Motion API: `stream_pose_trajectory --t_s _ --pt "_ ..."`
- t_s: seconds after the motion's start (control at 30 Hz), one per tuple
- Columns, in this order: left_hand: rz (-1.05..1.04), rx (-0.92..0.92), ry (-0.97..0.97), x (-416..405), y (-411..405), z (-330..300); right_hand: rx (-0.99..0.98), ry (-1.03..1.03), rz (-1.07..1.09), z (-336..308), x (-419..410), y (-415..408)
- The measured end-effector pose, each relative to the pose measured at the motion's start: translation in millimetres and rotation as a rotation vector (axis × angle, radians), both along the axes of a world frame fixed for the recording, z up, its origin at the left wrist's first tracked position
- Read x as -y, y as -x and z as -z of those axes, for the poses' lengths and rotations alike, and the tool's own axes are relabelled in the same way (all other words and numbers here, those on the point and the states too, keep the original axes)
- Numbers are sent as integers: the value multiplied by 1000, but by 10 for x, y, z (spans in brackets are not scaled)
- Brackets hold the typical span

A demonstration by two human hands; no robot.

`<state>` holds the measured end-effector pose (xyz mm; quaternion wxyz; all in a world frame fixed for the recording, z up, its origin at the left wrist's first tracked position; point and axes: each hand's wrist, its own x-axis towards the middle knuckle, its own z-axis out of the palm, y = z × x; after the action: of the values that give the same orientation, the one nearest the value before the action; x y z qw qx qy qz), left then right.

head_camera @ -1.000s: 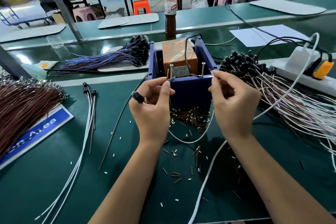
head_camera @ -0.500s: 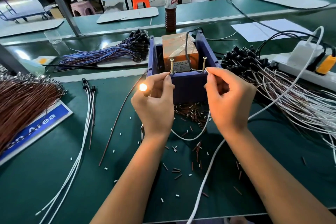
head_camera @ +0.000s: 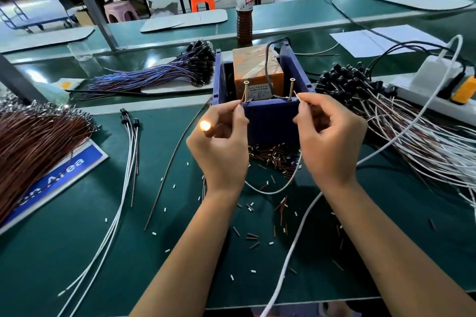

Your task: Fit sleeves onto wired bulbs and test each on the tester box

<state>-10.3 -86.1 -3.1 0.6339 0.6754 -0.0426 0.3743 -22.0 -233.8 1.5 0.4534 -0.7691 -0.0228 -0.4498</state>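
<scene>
Risk was slipping: your left hand [head_camera: 221, 147] and right hand [head_camera: 328, 141] pinched bare wire ends against the tester box [head_camera: 268, 121] screws, bulb [head_camera: 205, 126] lit, so contact could break.

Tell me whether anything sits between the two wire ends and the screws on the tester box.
Nothing visible does. The left hand holds one lead at the left screw, the right hand holds the other at the right screw, and the bulb glows.
</scene>
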Motion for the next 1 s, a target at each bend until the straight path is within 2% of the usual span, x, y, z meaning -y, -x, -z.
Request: stream_pose_trajectory --t_s 0.1,0.2,0.33,0.4,0.53,0.6,0.67,0.73,0.87,1.0 --pt "22 14 28 67 103 -91 0 -29 -4 -63 107 58" --pt "133 -2 145 320 224 -242 6 -27 10 -172 352 149" --pt "502 -142 156 975 347 -465 -51 -58 85 -315 907 348" --pt "740 -368 178 1393 374 -542 -105 -122 150 -380 1245 486" --pt "1379 -978 267 2242 435 -578 -181 -328 336 -488 1881 863" --pt "1562 -1200 317 2537 433 -511 -190 -392 434 -538 2059 1008" --pt "1576 -1386 421 2738 405 -441 -173 -447 486 -578 2174 1101" --pt "1544 -1419 509 2839 339 -386 -164 -479 500 -590 2248 1146" --pt "1361 -1266 630 2816 105 -415 -174 -464 500 -560 2312 1151" --pt "1052 -1072 625 2600 -182 -496 -308 -370 518 -512 2285 1065"
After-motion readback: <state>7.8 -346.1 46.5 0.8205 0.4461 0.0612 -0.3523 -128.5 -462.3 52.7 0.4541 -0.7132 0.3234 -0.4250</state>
